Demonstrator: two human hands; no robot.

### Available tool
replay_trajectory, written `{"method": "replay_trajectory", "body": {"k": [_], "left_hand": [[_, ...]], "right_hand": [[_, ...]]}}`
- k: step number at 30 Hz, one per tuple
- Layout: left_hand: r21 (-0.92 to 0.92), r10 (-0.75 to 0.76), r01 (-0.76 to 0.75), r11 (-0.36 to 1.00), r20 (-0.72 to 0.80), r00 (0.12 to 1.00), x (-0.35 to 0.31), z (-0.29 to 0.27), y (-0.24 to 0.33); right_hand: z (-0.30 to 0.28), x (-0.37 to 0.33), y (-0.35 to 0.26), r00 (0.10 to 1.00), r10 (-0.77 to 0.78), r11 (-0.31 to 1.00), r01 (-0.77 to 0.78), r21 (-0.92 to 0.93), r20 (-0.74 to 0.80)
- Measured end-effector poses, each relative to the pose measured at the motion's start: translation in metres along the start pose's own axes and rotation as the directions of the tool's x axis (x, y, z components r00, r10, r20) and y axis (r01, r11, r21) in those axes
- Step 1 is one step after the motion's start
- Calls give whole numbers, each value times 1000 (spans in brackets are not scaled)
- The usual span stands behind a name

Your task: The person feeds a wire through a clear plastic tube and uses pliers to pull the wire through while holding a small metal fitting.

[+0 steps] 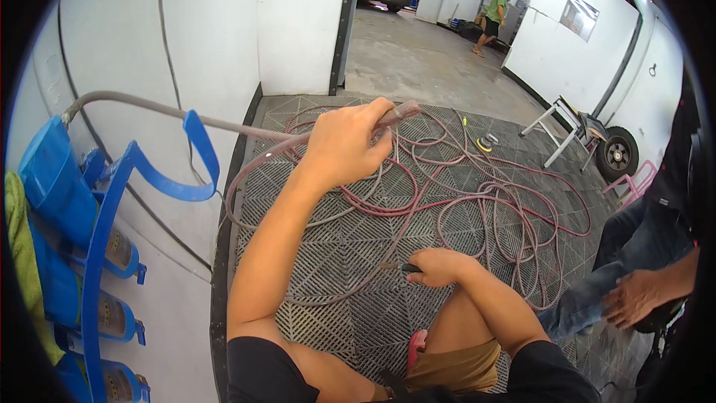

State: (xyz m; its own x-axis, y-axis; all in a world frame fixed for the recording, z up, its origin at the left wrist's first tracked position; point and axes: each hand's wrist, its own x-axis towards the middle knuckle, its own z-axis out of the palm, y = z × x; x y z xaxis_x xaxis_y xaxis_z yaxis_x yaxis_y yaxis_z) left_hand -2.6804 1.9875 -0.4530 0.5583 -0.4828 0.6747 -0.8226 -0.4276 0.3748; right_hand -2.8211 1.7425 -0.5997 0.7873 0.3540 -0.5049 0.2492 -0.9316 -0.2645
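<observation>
My left hand (347, 142) is raised above the floor mat, its fingers closed around a dull reddish air hose (403, 112). The hose end pokes out past the fingers on the far side. A greyish hose (186, 113) runs from the blue air filter unit (46, 157) on the left wall toward this hand. Lower and to the right, my right hand (440, 266) grips a small tool with a dark handle (409, 268) and a thin brownish tip. The tool's exact kind is too small to make out.
Loops of red hose (514, 209) cover the dark grid mat (328, 254). A round sander (487, 142) lies on it near a metal stand (556, 127) and a tyre (617, 154). Close on the right sits a person (634, 291); another person (494, 19) is far off.
</observation>
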Motion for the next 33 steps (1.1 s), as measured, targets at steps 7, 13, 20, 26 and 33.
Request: {"method": "replay_trajectory", "body": {"k": [7,13,20,26,33], "left_hand": [[-365,-172,328,871,398,901,-6,20,-30],[-301,-258,555,776,651,714,-7,25,-22],[-309,-391,631,711,573,721,-7,37,-25],[-253,-438,723,642,654,617,-17,52,-32],[134,-561,545,828,207,802,-26,80,-51]], "right_hand": [[-2,6,-3,999,15,1000,-15,-3,49],[0,6,-3,997,34,999,-37,27,75],[-5,9,-10,996,28,999,-30,26,84],[4,15,-7,993,14,1000,-13,-14,116],[-6,9,-12,995,-14,999,17,-32,97]]}}
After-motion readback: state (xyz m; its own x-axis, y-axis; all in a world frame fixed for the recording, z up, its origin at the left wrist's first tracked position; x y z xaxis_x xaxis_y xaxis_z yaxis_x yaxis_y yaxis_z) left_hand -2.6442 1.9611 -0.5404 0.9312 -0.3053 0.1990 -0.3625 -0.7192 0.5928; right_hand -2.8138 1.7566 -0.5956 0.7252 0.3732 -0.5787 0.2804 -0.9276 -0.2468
